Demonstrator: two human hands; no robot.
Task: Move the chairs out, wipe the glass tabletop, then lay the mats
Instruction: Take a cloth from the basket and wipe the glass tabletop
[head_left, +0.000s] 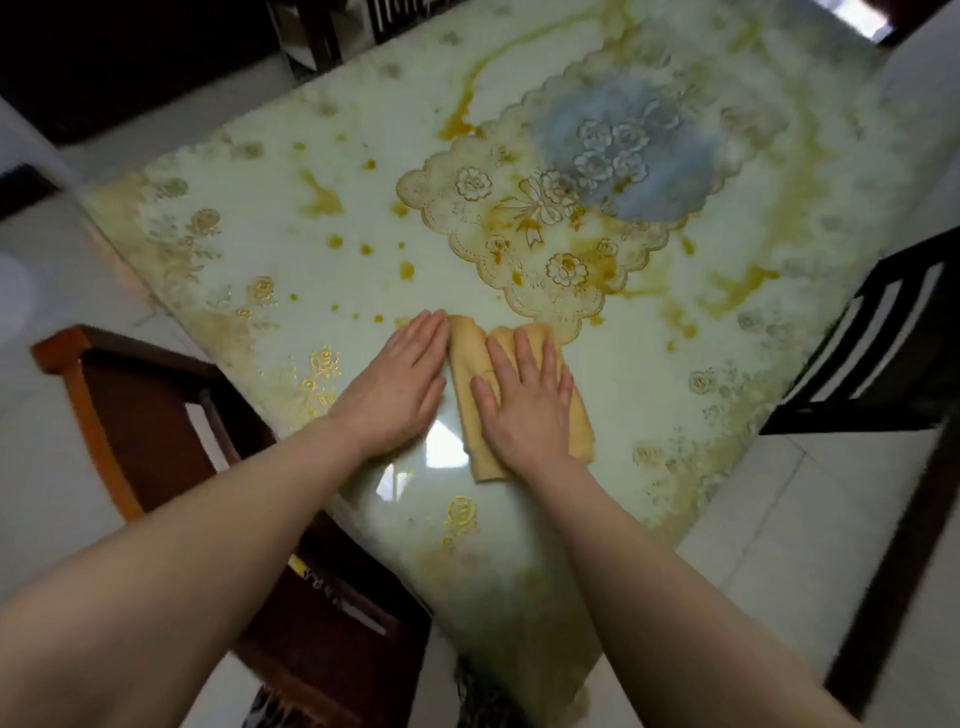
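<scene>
Both hands are lying flat on the glass bench (291, 218). The right hand (524, 402) is pressing down on the folded yellow cloth (465, 358), fingers straight and slightly spread, so that grip isn't pinching anything. The left hand (397, 387) is resting just beside the cloth's left edge, fingers together. A scalloped lace mat (519, 218) is sitting just beyond the cloth.

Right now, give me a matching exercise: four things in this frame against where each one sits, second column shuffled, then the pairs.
Things:
1. cloth
2. mat
3. black chair
4. left hand

Places:
A. past the table's right edge
B. flat on the glass, beside the cloth
C. under the right hand
D. on the table, beyond the hands

Pairs: 1-C, 2-D, 3-A, 4-B
</scene>
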